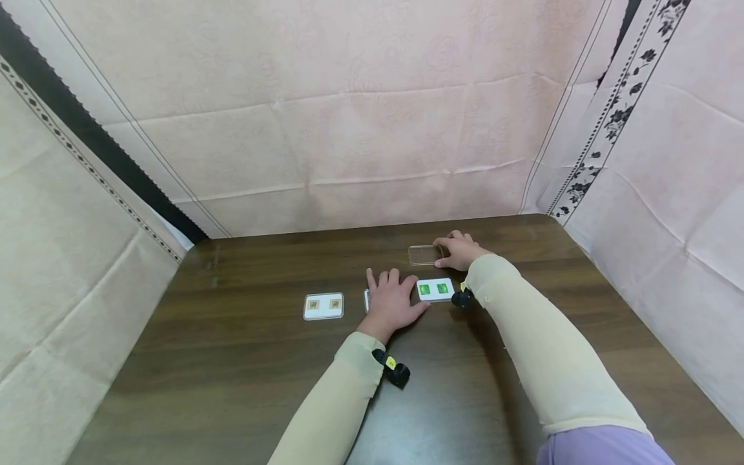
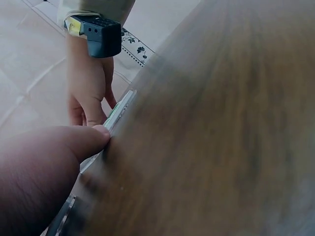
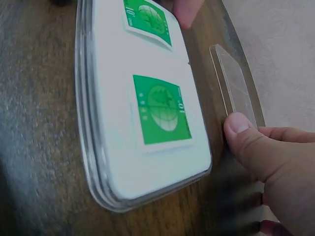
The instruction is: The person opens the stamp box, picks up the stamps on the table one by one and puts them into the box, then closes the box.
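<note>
A clear case with two green stamps (image 3: 165, 110) on a white backing lies on the table, seen close in the right wrist view. My left hand (image 1: 391, 302) holds this case at its left end, thumb (image 2: 96, 137) against the near edge and index finger at the far edge. Its other fingers spread over a second white case (image 1: 367, 299), mostly hidden beneath them. Beyond the green stamps, my right hand (image 1: 459, 250) pinches a clear plastic lid (image 3: 236, 83) by its right end, between thumb and fingers. The lid stands tilted in the right wrist view.
To the left lies another clear case with two brownish stamps (image 1: 323, 306) on white. All sit toward the far part of a brown wooden table (image 1: 244, 361). Pale cloth sheets (image 1: 372, 129) hang behind the far edge and at both sides.
</note>
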### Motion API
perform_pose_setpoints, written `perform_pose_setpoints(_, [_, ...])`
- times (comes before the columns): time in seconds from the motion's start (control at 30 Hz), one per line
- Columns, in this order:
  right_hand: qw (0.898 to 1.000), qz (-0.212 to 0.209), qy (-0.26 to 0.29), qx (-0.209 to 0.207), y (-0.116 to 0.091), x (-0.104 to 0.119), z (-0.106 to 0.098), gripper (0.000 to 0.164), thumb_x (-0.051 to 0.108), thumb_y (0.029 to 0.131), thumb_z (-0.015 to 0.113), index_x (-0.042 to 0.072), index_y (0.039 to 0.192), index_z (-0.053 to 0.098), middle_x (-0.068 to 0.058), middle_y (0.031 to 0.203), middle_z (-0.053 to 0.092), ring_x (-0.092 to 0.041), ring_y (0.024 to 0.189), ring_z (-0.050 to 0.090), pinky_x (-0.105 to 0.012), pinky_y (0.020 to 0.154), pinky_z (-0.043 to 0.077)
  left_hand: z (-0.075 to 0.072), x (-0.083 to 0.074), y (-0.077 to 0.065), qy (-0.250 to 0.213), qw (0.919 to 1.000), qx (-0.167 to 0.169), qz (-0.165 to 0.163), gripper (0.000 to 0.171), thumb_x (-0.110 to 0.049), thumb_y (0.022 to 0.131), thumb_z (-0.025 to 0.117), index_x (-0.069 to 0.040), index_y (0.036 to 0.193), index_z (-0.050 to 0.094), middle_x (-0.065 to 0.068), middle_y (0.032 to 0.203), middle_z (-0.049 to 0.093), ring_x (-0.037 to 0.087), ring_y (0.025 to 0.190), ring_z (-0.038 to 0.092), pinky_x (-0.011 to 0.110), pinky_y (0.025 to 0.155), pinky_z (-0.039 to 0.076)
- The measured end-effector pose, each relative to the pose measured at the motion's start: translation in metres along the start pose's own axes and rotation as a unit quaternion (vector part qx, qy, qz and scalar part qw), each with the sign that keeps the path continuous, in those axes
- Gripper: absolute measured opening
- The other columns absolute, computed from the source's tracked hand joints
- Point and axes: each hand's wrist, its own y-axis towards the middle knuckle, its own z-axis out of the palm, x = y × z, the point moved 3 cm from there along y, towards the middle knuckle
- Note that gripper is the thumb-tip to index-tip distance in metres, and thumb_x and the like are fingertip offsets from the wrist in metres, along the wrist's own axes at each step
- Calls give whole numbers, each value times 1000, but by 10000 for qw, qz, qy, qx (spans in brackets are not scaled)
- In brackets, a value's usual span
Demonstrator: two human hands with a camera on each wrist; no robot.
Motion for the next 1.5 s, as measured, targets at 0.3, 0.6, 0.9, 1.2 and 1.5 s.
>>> perform_pose_setpoints(0.3, [9982, -519, 74, 302, -14, -6, -9, 63, 42, 99, 64, 11, 151, 46, -25, 153, 36, -48, 141, 32, -65, 111, 32, -1, 0, 1, 54, 9999, -107, -41, 61, -72, 89, 55, -33, 136, 61, 10, 132, 53, 34, 129, 45, 71, 115, 9])
perform_pose_setpoints(0.6, [9930, -1020, 244, 546, -39, -3, -11, 59, 36, 100, 65, 5, 147, 48, -23, 148, 44, -42, 138, 41, -59, 112, 35, -1, 3, -1, 60, 9996, -79, -269, 64, -77, 86, 54, -37, 135, 62, 7, 137, 52, 34, 131, 44, 71, 115, 7])
perform_pose_setpoints(0.9, [9908, -1259, 138, 481, -62, 1, -6, 56, 35, 97, 69, 7, 143, 54, -17, 138, 54, -33, 125, 52, -55, 105, 42, 0, 4, -1, -47, 9993, -107, -345, 67, -79, 84, 55, -33, 132, 65, 5, 137, 54, 33, 131, 44, 71, 115, 5])
perform_pose_setpoints(1.2, [9880, -1491, 4, 410, -84, 10, -2, 53, 35, 95, 71, 9, 139, 57, -15, 135, 54, -33, 119, 54, -55, 102, 43, 2, 4, 0, -159, 9991, -240, -297, 71, -80, 83, 55, -37, 140, 59, 5, 136, 55, 33, 131, 44, 71, 115, 4])
perform_pose_setpoints(1.5, [9880, -1530, -39, 212, -91, 15, 4, 51, 37, 93, 73, 11, 135, 59, -12, 130, 54, -29, 110, 54, -50, 96, 47, 1, 3, 0, -165, 9994, -166, -273, 63, -77, 87, 54, -42, 140, 57, 5, 137, 54, 33, 132, 43, 71, 115, 4])
